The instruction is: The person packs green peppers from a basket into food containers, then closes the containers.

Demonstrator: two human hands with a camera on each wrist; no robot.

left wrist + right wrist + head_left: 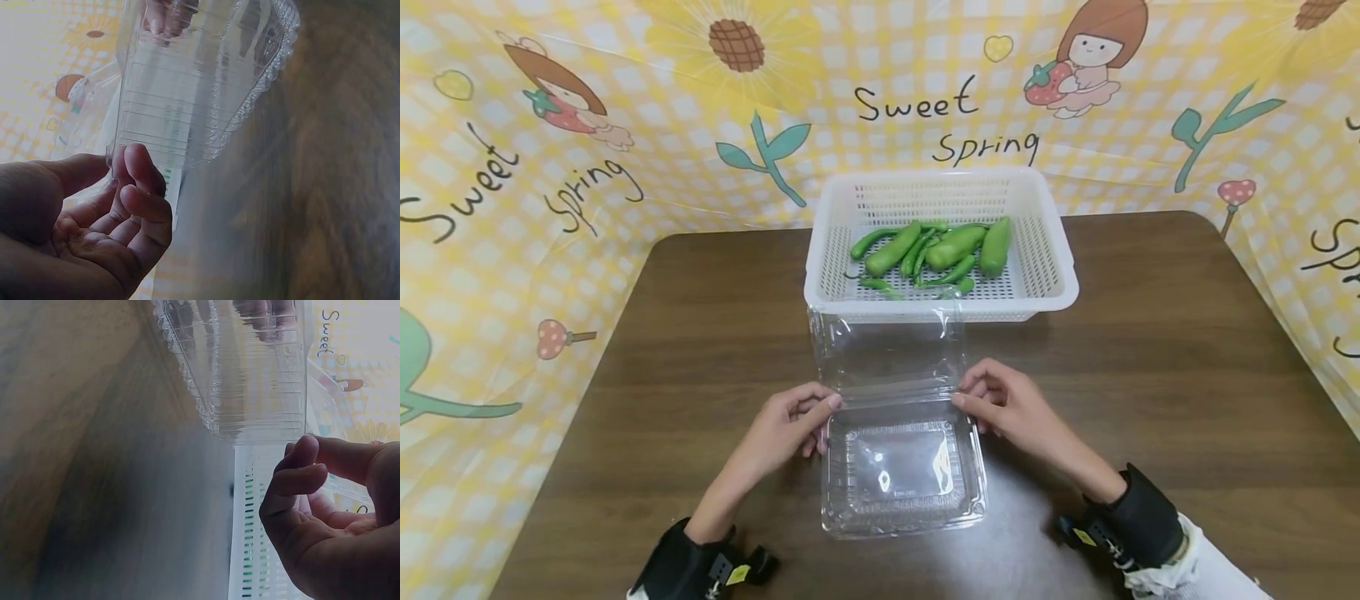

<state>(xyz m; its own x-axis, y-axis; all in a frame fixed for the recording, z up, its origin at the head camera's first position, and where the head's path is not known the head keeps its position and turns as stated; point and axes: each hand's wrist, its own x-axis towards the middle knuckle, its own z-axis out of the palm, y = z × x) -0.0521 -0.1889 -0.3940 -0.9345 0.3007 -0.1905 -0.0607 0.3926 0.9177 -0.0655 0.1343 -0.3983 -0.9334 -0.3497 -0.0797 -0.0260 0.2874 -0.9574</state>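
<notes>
Both hands pinch one clear clamshell box (901,433) at its hinge from the head view: left hand (790,425), right hand (1003,400). It seems to be opening; filling likely follows. Beyond them, one white basket (1052,287) holds roughly eight green peppers (940,250).

Left wrist view: curled fingers (140,187) touch the box edge.

Right wrist view: thumb and forefinger (300,465) close beside the box corner.

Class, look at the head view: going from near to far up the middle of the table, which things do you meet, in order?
Clear clamshell tray → its open lid → white basket → green peppers → printed backdrop.
</notes>
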